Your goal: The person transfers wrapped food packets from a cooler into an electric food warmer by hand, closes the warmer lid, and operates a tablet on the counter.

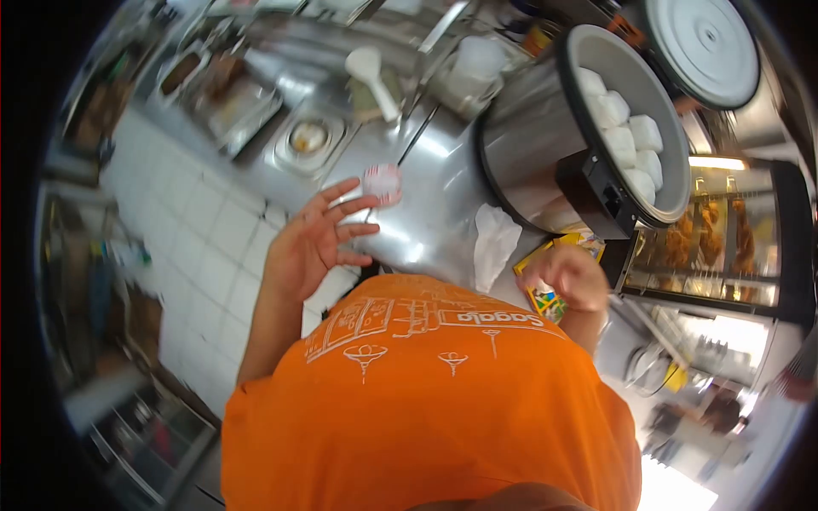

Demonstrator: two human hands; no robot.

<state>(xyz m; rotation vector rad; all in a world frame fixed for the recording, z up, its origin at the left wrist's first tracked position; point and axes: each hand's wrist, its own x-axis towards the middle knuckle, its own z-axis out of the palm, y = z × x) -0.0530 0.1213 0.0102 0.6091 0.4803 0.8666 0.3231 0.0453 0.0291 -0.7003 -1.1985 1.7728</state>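
Note:
My left hand (319,234) is open above the steel counter, palm showing and fingers spread. Just beyond its fingertips is a small, rounded white packet (383,184) with red print; the hand does not grip it. My right hand (567,277) is smeared by motion, its fingers seemingly curled, and I cannot make out whether it holds anything. It hovers over a yellow and green printed packet (552,305). Between the hands lies a crumpled white sheet (496,245). Past it, a large steel cooker (532,136) with its lid up contains several white wrapped bundles (626,145).
The cooker lid (705,38) leans at the upper right, near a lit glass cabinet (716,230) of browned food. A white paddle (371,78), a plastic container (479,64) and a square steel pan (308,138) stand along the counter. A person (694,434) is at the lower right.

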